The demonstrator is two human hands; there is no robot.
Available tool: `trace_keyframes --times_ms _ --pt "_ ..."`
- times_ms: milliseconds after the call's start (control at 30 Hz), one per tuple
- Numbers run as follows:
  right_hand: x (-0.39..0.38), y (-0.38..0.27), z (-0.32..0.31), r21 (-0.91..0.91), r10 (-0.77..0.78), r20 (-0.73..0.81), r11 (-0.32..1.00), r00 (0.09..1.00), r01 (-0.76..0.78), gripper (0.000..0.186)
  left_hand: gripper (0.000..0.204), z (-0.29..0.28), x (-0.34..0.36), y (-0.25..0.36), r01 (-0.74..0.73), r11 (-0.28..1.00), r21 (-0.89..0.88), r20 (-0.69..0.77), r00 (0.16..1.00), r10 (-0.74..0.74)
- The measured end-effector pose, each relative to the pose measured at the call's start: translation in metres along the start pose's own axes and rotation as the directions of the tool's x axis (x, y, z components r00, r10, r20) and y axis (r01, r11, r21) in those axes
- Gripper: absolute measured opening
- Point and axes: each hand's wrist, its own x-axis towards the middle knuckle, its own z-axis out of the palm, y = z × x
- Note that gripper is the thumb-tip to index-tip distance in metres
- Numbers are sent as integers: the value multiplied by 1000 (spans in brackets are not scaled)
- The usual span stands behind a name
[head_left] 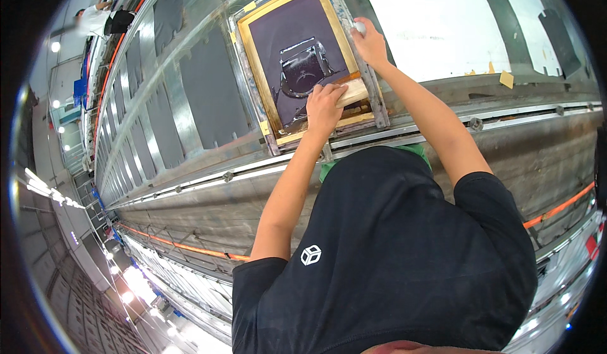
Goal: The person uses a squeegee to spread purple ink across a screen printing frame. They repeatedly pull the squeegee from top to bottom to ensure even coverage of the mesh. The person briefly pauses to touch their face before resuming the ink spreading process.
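Observation:
A screen-printing frame [251,46] with yellow inner edges lies on the long table in front of me. Wet, glossy dark ink [302,69] is spread over the middle of its mesh. My left hand [324,108] is closed on a wooden-handled squeegee [356,93] at the near end of the frame, over the mesh. At the frame's right side, my right hand [372,45] is closed around a small white rounded thing [360,27]. Most of that thing is hidden by my fingers, so I cannot tell its kind.
Dark flat panels [212,88] lie along the table to the left, and a large white panel [436,25] to the right. A metal rail [404,130] runs along the near table edge. Yellow tape [506,79] sticks near it. Another person [98,22] stands far left.

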Motion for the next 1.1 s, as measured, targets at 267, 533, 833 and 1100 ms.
trace_keyframes --times_ms 267,533,833,1100 --pt "1 1 -4 19 62 82 998 995 -64 44 44 -56 -38 -69 -182 977 -115 242 948 205" --pt "-1 2 -1 42 65 64 997 996 -67 45 29 -86 -115 -122 606 769 -202 42 790 -611" --pt "0 -3 -7 11 79 82 997 993 -81 46 30 -14 -41 -9 546 638 -542 -35 744 -667" --pt "1 1 -4 36 88 90 995 992 -91 46 31 24 -22 19 539 495 -682 154 767 -622"
